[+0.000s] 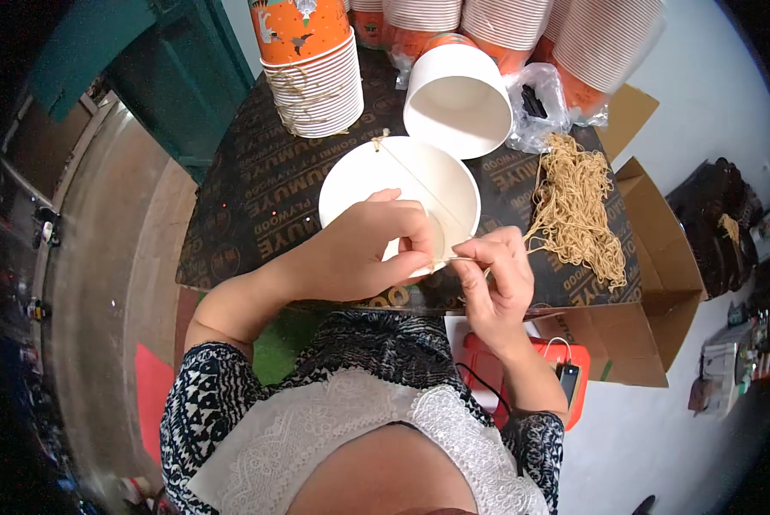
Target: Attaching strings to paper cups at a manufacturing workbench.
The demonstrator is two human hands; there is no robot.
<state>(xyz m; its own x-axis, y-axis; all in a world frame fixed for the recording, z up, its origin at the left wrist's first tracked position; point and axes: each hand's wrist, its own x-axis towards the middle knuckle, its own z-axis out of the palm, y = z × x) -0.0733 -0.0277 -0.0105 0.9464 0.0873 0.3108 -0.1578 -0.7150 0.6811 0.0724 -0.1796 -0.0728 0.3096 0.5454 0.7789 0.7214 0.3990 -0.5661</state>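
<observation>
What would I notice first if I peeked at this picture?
Probably the big white paper cup in the middle of the dark board, with the left hand gripping its rim and the right hand pinching a thin string stretched across it. Right of it lies a pile of tan strings; cup stacks stand behind.

1 head-worn fisheye view looks steeply down from above the person's chest, close over both hands [419, 266] at the dark board's [256, 189] near edge; floor curves away at the rim.
</observation>
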